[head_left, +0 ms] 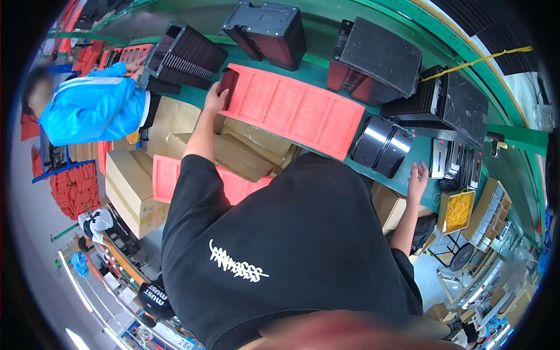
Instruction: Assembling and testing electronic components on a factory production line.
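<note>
My left hand point(215, 99) is closed on a dark, flat rectangular piece point(228, 83) at the left end of a long red plastic tray point(291, 105). Crosswise ribs divide the tray into sections, and none of them holds other pieces. On the right, my right hand point(417, 178) hovers over the green bench top with its fingers apart and nothing in them. Closest to it on one side are glossy black curved panels point(382, 146). On its other side stand several silver and black flat parts point(448, 160).
Tall stacks of black panels point(265, 32) line the back of the bench. Open cardboard boxes point(251, 146) and another red tray point(175, 175) lie below. A box of yellow bands point(457, 211) is at the right. A co-worker in a blue jacket point(93, 108) stands at the left.
</note>
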The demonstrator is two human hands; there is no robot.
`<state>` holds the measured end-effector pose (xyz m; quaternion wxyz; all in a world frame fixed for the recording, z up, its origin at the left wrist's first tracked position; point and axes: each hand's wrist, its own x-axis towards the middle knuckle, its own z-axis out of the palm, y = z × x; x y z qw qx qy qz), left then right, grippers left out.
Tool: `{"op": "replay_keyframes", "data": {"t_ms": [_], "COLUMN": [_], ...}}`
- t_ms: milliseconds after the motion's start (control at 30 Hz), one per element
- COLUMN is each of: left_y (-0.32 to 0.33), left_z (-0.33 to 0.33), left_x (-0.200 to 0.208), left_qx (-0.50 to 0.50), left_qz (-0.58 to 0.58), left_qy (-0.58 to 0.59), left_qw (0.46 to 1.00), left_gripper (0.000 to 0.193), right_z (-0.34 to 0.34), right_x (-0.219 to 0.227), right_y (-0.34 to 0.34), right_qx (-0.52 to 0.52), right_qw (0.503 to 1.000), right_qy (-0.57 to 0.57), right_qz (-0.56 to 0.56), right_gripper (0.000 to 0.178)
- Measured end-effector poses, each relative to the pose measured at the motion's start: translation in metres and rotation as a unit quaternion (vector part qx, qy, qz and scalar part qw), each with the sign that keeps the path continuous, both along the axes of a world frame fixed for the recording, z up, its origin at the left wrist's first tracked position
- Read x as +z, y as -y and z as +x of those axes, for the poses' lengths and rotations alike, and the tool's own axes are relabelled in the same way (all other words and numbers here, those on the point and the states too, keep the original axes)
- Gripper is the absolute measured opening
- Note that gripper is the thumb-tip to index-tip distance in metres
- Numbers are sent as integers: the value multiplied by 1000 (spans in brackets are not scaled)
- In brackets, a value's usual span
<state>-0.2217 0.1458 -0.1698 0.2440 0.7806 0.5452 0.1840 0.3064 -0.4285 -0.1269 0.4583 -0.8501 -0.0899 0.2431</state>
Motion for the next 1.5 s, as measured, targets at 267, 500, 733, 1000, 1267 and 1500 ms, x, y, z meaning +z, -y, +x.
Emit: {"op": "replay_keyframes", "data": {"t_ms": [267,500,733,1000,1267,1500], "left_y": [-25,60,306,364,371,372], "left_z": [8,121,338,363,363,355], "left_x": [-12,29,46,26,37,52], "left_qx": [-20,99,-250,-241,-170,-166], "left_qz": [-113,283,-333,-256,-245,-212], "left_qy": [-89,-100,96,20,62,69], "left_qw": [989,949,904,936,953,961], "left_gripper": [76,45,93,89,87,91], "right_z": [-45,-23,-14,-1,-4,15], "right_x": [20,7,-9,4,-19,37], "right_y": [-54,-52,-62,-76,-59,-3], "right_qx": [50,-19,-93,68,33,-4], "right_qw": [988,975,946,919,926,917], "right_qy": [-119,-203,-307,-388,-356,-354], "right_qz": [79,91,40,27,119,186], "right_gripper": [87,88,91,75,55,65]}}
